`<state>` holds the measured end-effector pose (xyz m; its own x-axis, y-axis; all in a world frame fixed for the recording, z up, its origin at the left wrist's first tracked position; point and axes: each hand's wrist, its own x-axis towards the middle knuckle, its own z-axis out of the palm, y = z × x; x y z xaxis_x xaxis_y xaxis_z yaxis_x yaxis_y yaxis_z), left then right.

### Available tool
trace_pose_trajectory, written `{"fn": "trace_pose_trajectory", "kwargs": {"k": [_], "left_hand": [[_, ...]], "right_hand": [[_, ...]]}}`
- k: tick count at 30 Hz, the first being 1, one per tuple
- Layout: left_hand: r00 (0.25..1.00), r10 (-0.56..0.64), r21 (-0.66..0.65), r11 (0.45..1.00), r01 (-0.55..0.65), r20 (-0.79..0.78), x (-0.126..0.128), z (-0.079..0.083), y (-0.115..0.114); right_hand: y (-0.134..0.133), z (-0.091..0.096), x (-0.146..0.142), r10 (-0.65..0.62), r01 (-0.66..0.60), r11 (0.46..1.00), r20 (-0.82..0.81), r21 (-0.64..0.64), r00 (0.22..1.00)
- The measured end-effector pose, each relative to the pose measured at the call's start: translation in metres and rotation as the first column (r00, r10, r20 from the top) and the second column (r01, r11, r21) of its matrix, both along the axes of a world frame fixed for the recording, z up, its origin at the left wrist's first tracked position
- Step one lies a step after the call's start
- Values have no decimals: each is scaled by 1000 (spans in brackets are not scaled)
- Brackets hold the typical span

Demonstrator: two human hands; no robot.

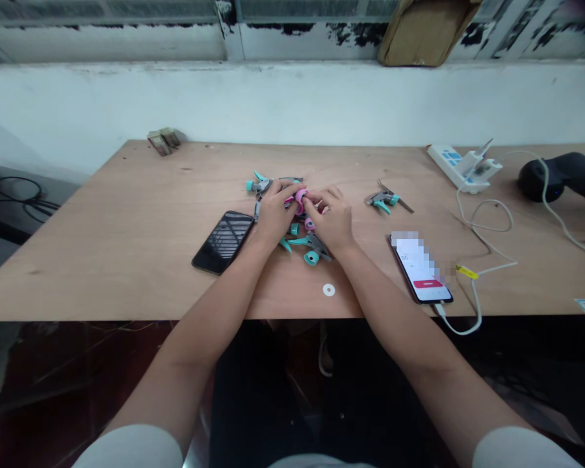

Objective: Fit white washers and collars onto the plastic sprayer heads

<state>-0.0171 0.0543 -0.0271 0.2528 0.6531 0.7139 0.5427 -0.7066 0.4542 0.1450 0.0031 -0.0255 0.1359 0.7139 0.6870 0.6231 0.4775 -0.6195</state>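
Pink plastic ring [299, 200] pinched between left hand [274, 213] and right hand [329, 218], mid-frame, above a heap of teal-and-grey spray trigger heads [312, 250] on the plywood surface [102, 247]. Black phone [223, 242] just left of heap; lit phone [419, 270] and power strip [461, 168] to the right.
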Motion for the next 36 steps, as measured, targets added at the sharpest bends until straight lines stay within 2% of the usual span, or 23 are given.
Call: {"fn": "trace_pose_trajectory", "kwargs": {"k": [11, 21, 23, 26, 31, 33, 36], "left_hand": [[1000, -14, 66, 998, 15, -12, 0, -6, 6], [994, 9, 109, 994, 4, -113, 1, -1, 2], [996, 9, 90, 996, 0, -90, 2, -2, 2], [1000, 2, 33, 999, -2, 24, 5, -5, 2], [985, 16, -41, 999, -9, 170, 8, -3, -5], [987, -4, -31, 999, 9, 161, 8, -1, -8], [990, -99, -37, 994, 103, 95, 7, 2, -8]], "right_hand": [[0, -1, -2, 11, -9, 1000, -69, 23, 998], [6, -4, 0, 65, -63, 998, -137, 17, 988], [6, -3, 0, 65, -64, 998, -143, 9, 988], [5, -1, 2, 51, -47, 999, -153, 25, 987], [7, 1, 10, -112, 120, 993, -238, 17, 965], [11, 0, 12, -58, 48, 998, -284, -43, 957], [18, -2, 12, 136, -203, 971, -406, -127, 904]]}}
